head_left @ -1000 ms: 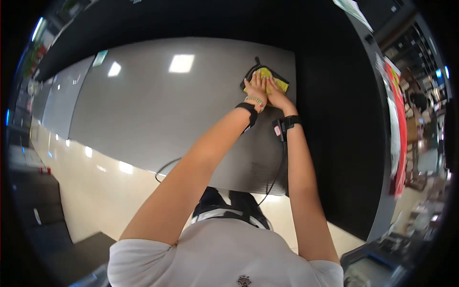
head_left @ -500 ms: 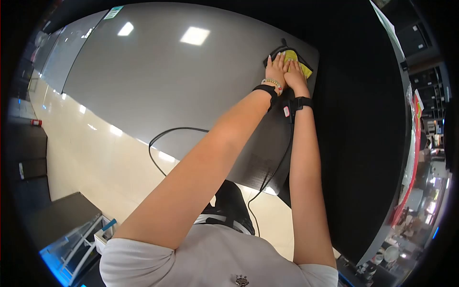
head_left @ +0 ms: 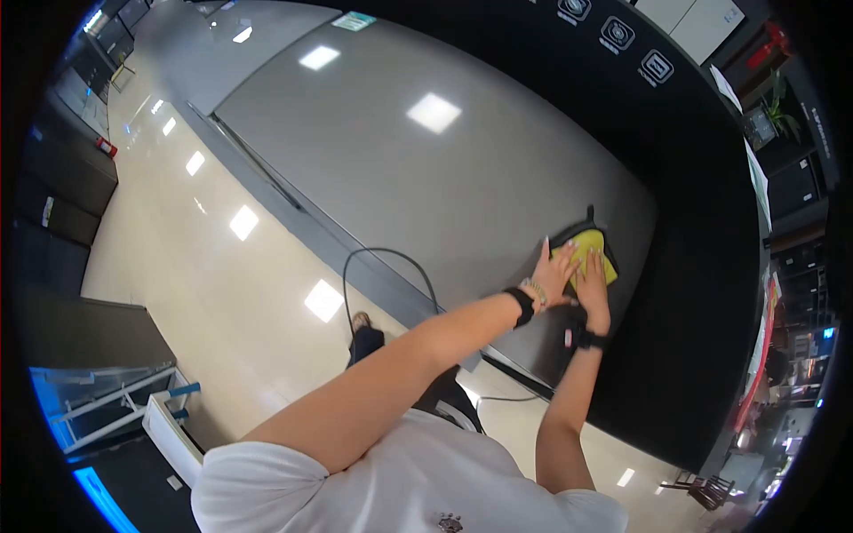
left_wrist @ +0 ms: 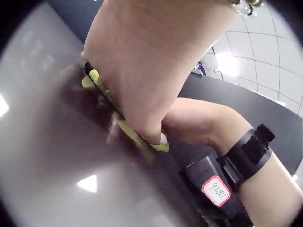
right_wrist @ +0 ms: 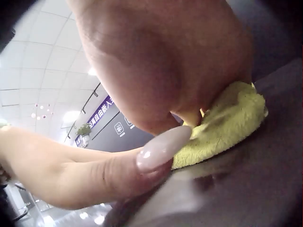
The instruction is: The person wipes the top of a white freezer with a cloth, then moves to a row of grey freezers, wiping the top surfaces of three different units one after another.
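Note:
A yellow fluffy cloth (head_left: 588,243) with a dark side lies flat on a glossy grey panel (head_left: 498,164). Resting on its left part is my left hand (head_left: 553,274), fingers stretched forward. My right hand (head_left: 593,286) presses beside it, fingers straight on the cloth. The right wrist view has the cloth's thick yellow edge (right_wrist: 232,125) under my right palm, with the left thumb (right_wrist: 128,172) extended alongside. From the left wrist, the back of my left hand (left_wrist: 137,66) covers most of the cloth.
A dark wall (head_left: 689,293) borders the panel on the right. A black cable (head_left: 391,251) loops over the panel's near edge. Pale glossy floor (head_left: 222,329) lies to the left, with a white-framed stand (head_left: 133,400) near my left elbow.
The head view has turned, so panel and cloth appear lower and further right. Both hands stay on the cloth; the left hand's fingers lie slightly more spread from the right hand.

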